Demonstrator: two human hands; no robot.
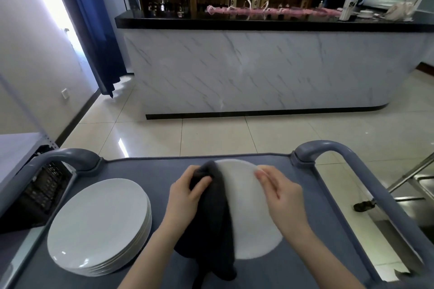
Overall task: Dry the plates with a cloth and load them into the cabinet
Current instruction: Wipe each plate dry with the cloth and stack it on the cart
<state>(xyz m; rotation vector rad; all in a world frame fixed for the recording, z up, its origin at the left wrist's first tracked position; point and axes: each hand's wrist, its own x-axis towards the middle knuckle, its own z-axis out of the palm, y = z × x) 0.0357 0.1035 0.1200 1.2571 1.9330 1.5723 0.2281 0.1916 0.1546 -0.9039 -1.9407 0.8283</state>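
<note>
In the lower centre of the frame, the left hand had its fingers curled round a bunched dark cloth and pressed it onto the left half of a white plate. The right hand pinched that plate's upper right rim between fingers and thumb. The plate was blurred, so whether its near edge rested on the cart surface or hung just above it could not be told.

The likeliest mishap was a slip. A damp, glazed rim held only by a pinch could twist loose under the push of the cloth and drop flat onto the surface. The long tail of cloth hanging toward the bottom of the frame might also snag or drag.

The stack of plates at lower left sat just beside the left forearm, so a wide wiping sweep could knock its top plate. The stack also lay close to the cart's left edge.

Raised handles at the left and right corners fenced the far side. Bare surface lay above the plate and to its right. Beyond it the tiled floor ran open to the marble-fronted counter. No cabinet could be made out.
</note>
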